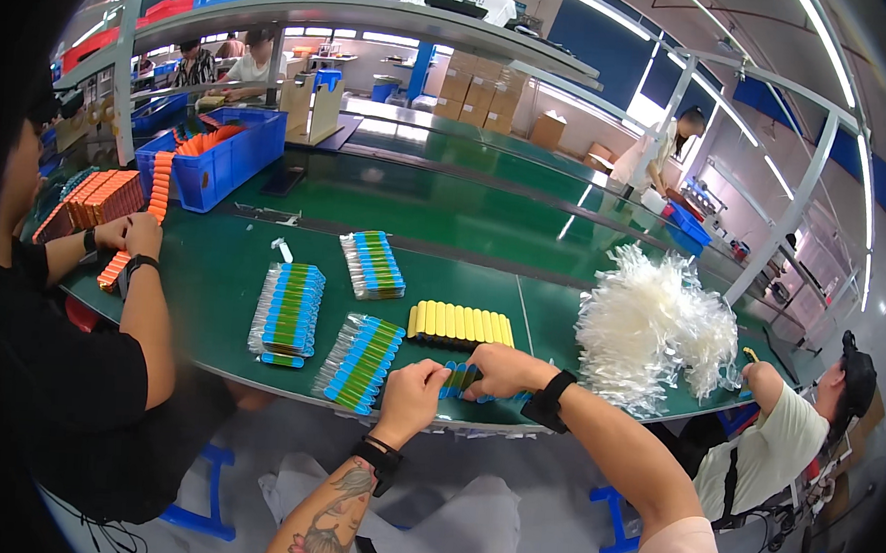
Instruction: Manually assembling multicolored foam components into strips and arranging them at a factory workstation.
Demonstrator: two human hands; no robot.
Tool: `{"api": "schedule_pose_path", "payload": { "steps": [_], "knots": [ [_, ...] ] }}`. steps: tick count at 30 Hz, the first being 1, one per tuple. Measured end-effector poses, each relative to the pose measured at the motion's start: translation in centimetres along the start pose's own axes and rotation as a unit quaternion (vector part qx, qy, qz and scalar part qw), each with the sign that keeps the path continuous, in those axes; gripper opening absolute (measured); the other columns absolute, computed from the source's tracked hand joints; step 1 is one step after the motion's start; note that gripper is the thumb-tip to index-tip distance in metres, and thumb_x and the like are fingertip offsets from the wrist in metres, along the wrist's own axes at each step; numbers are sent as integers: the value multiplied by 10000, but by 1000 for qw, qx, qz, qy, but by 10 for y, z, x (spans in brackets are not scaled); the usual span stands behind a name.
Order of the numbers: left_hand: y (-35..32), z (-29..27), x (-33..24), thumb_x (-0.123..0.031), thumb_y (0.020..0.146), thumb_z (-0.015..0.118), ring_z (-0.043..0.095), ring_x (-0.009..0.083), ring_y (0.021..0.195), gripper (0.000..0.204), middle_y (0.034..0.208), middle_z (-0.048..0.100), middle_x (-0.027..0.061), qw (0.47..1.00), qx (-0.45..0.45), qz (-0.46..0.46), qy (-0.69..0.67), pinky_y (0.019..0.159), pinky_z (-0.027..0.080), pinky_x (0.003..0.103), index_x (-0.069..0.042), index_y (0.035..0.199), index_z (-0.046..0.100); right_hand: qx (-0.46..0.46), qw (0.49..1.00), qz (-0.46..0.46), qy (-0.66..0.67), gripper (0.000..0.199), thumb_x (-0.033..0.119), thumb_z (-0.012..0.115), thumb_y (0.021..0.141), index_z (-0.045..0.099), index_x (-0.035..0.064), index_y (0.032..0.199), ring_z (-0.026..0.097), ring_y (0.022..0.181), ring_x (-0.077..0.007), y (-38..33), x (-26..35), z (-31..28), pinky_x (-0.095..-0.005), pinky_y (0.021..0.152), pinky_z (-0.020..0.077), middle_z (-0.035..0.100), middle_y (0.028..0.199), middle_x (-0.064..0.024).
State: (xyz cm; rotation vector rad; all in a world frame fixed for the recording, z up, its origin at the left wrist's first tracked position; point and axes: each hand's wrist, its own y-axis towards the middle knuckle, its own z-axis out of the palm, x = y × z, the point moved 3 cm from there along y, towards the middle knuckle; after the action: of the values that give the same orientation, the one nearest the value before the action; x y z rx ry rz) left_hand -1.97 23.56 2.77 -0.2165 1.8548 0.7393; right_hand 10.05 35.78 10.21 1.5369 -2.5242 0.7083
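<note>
At the table's front edge, both my hands pinch a short strip of blue-and-green segments (455,379). My left hand (411,400) is closed on its left end. My right hand (506,370) is closed over its right part and hides some of it. Just beyond my hands lies a row of yellow rounded pieces (461,323) with a dark underside. Left of my hands is a row of blue-and-green pieces in clear film (360,362). A taller stack of the same kind (289,311) and a smaller one (372,265) lie farther left and back.
A heap of clear plastic strips (646,327) lies on the green table (388,174) to the right. At left, a co-worker's hands (140,236) handle an orange strip beside a blue bin (218,165). Another person (786,425) sits at right. A shelf (377,15) hangs overhead.
</note>
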Motion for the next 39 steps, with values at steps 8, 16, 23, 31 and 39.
{"api": "schedule_pose_path", "payload": {
  "steps": [8,16,23,31,39],
  "knots": [
    [-3,-3,-3,-230,951,662,676,393,753,235,805,689,211,1000,9,-15,14,657,520,446,-3,924,716,0,1000,-21,9,344,306,818,781,759,26,970,697,813,-352,-10,-7,2,-448,751,532,720,809,-192],
    [1,3,-1,-218,949,662,673,397,753,222,808,689,213,1000,-5,-5,6,654,518,451,-5,913,713,4,999,35,12,368,325,833,766,754,6,932,687,737,-336,5,-22,-6,-435,707,532,710,763,-185],
    [-3,-3,1,-194,938,677,654,229,600,221,710,683,155,1000,-18,19,-2,579,487,349,22,911,716,5,1000,-4,12,348,331,817,784,736,1,862,644,656,-297,-7,-11,4,-425,648,490,680,696,-162],
    [-1,1,-4,-217,954,647,676,405,770,227,816,692,218,1000,9,-8,5,664,519,457,-4,911,714,-1,999,43,17,406,381,828,779,758,10,928,679,700,-283,-8,-25,-10,-407,671,521,702,732,-164],
    [-3,-5,-4,-208,949,650,678,397,769,226,802,689,216,1000,9,-8,3,653,515,452,3,902,713,16,998,62,-6,419,415,829,778,764,18,897,638,620,-264,-10,-22,-3,-413,614,496,676,676,-150]
  ]
}}
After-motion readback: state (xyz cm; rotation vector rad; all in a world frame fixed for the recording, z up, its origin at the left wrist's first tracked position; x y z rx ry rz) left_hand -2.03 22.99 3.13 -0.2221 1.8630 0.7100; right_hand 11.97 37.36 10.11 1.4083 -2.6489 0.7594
